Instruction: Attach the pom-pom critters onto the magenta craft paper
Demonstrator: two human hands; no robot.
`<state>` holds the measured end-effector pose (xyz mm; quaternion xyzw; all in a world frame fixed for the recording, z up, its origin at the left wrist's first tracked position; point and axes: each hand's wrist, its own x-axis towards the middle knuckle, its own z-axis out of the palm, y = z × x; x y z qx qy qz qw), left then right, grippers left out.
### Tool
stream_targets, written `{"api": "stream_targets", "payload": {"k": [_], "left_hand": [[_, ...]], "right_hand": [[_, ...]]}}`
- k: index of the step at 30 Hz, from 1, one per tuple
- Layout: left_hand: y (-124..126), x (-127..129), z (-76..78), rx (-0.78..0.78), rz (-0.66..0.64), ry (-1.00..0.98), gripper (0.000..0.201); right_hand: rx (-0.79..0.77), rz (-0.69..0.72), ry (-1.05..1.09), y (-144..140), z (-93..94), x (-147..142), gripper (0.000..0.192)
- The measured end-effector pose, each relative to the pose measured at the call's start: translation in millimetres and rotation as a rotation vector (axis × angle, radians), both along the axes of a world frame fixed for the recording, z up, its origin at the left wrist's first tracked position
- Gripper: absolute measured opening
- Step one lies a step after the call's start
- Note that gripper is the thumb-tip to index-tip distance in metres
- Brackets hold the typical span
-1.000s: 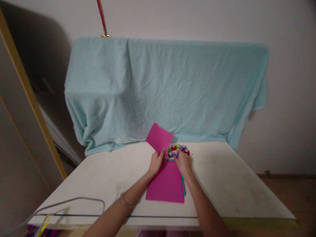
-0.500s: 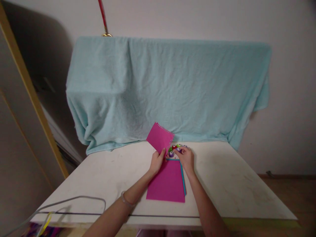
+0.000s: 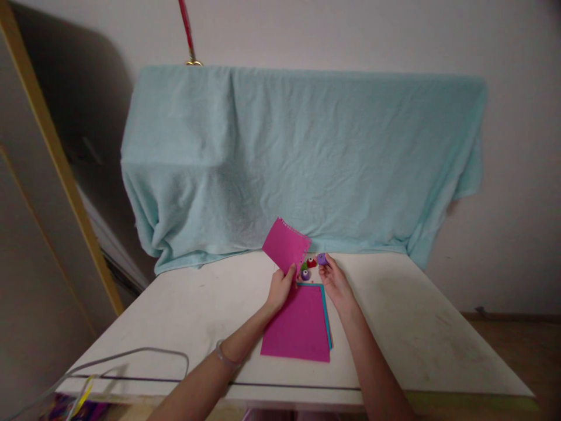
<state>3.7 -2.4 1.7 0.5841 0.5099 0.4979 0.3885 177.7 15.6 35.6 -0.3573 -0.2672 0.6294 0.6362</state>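
My left hand (image 3: 281, 287) is closed on a small pink sheet of paper (image 3: 286, 244), thumb on top. Cut-out patterns run along the sheet's upper right and right edges. In my right hand (image 3: 337, 282), a small purple craft punch (image 3: 322, 259) is held up between the fingertips, right of the sheet. Below it on the table are a red punch (image 3: 311, 263), another purple punch (image 3: 305, 274) and a green punch (image 3: 303, 266) partly hidden by the sheet. Nearer to me lies a large pink sheet (image 3: 296, 324) over blue paper (image 3: 326, 316).
The white table (image 3: 403, 316) reaches back to a light blue cloth (image 3: 307, 152) draped over something against the wall. A grey cable (image 3: 144, 349) loops over the table's front left. A yellow-edged panel (image 3: 61, 152) stands at the left.
My right hand has lifted a purple punch from the group and turned it in the fingers. My left hand and the small pink sheet have hardly moved.
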Motion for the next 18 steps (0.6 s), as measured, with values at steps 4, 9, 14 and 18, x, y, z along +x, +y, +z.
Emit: {"api": "stream_targets", "payload": {"k": [4,9,14,18], "left_hand": [[0.0,-0.1,-0.2,0.018,-0.011,-0.038,0.063],[0.0,-0.1,0.1,0.010,-0.001,-0.039,0.063],[-0.8,0.2,1.9,0.008,0.023,-0.032,0.064],[-2.3,0.7,3.9,0.028,0.055,-0.031,0.065]], "right_hand": [[0.037,0.022,0.006,-3.4,1.5,-0.7,0.019],[0.134,0.072,0.016,-6.9,0.3,-4.1,0.023],[0.203,0.105,-0.041,-11.4,1.1,-10.0,0.044],[0.316,-0.027,-0.313,-13.1,-3.5,-14.2,0.055]]}}
